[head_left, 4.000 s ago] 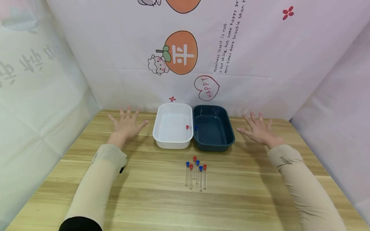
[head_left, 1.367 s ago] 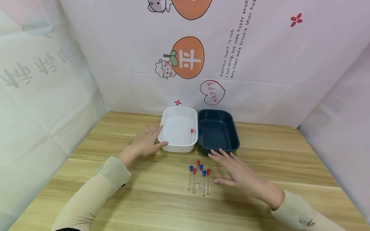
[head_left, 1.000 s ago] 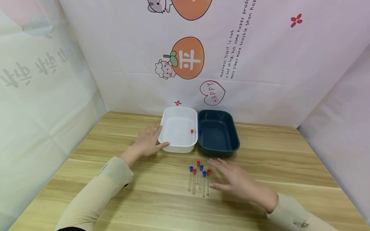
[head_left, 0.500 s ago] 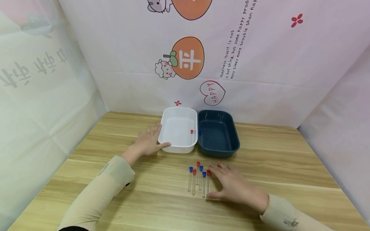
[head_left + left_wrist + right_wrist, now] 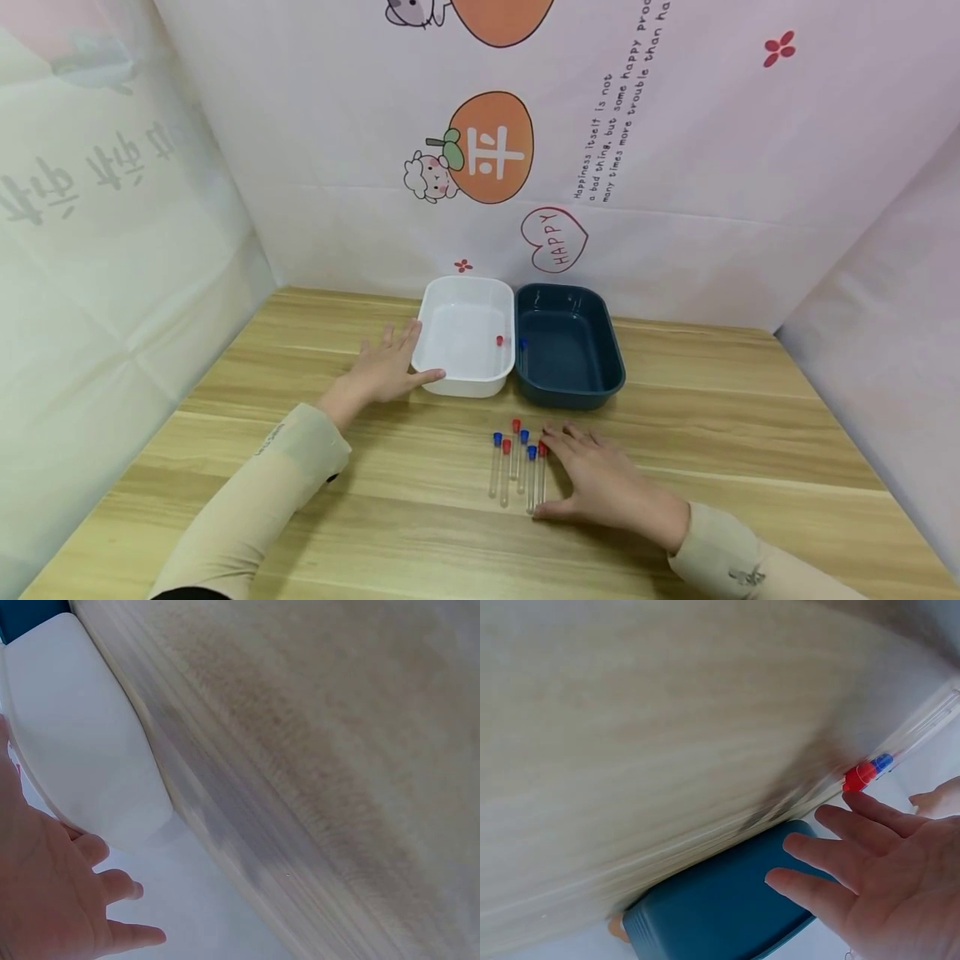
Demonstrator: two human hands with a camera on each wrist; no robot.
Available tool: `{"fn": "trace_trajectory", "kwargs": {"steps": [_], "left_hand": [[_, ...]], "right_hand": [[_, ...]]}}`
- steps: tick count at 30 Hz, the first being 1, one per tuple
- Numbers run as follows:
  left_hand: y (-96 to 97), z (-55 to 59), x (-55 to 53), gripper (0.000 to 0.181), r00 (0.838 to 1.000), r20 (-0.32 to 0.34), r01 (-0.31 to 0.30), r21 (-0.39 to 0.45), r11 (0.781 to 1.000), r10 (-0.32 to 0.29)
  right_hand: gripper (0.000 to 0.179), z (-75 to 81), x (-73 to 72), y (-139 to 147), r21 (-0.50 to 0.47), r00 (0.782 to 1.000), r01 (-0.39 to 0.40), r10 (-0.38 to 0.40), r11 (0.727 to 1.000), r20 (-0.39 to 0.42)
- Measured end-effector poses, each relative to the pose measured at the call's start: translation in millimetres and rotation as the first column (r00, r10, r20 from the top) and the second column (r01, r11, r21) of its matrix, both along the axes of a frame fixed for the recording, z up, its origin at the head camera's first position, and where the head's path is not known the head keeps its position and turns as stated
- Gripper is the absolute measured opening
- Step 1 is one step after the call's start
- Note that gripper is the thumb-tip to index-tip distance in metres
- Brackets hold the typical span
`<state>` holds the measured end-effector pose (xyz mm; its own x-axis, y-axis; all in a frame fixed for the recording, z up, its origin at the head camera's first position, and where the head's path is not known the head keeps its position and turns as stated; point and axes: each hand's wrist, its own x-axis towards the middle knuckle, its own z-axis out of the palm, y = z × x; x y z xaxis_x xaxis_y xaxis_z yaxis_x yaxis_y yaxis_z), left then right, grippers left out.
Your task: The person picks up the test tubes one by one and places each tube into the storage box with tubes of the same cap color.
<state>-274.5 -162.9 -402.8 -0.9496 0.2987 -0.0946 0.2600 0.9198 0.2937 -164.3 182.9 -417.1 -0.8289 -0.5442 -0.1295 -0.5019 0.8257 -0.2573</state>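
Note:
In the head view, several clear test tubes with red or blue caps lie in a cluster. My right hand [image 5: 609,483] is at the cluster's right side, over the rightmost red-capped test tube [image 5: 542,475]. Its index fingertip is at the red cap [image 5: 860,777], and the thumb is near the tube's lower end; the other fingers are extended. Beside that tube lies a blue-capped test tube [image 5: 531,483]. My left hand [image 5: 384,371] rests with spread fingers against the left side of a white tray [image 5: 457,387], thumb at its front corner.
A dark blue tray [image 5: 570,400] stands against the white tray's right side. A red-capped tube [image 5: 500,342] lies in the white tray, a blue-capped tube [image 5: 523,345] in the dark one. Printed cloth [image 5: 337,217] hangs behind the wooden table [image 5: 405,508].
Both hands have come inward from the table's far sides. My left hand has reached the white tray. The right has come left and down to the rightmost tube, its fingers closing in on it.

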Motion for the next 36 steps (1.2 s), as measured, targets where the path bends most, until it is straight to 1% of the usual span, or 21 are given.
{"fn": "trace_trajectory", "kwargs": {"steps": [9,19,25,30,34,36], "left_hand": [[1.3,2.1,0.7,0.107,1.0,0.01,-0.004,0.015,1.0,0.004],[1.7,1.5,0.1,0.107,1.0,0.007,-0.006,0.007,1.0,0.006],[1.5,1.2,0.2,0.107,1.0,0.008,-0.007,0.004,1.0,0.007],[1.1,1.9,0.7,0.107,1.0,0.009,-0.01,0.007,1.0,0.01],[1.0,2.4,0.9,0.107,1.0,0.012,-0.012,0.013,1.0,0.012],[0.9,2.7,1.0,0.107,1.0,0.014,-0.013,0.015,1.0,0.013]], "right_hand": [[0.107,0.9,-0.8,-3,0.023,1.0,0.007,-0.007,1.0,-0.002],[0.109,3.5,-0.9,-4,0.029,0.999,0.018,-0.019,0.999,0.027],[0.108,6.8,-0.5,-5,0.019,1.0,0.01,-0.011,1.0,0.01],[0.109,18.2,1.8,-6,-0.005,1.0,-0.009,0.009,1.0,-0.019],[0.105,32.0,3.5,-8,-0.036,0.996,-0.051,0.048,0.998,-0.069],[0.103,37.4,3.9,-8,-0.034,0.993,-0.068,0.065,0.997,-0.097]]}}
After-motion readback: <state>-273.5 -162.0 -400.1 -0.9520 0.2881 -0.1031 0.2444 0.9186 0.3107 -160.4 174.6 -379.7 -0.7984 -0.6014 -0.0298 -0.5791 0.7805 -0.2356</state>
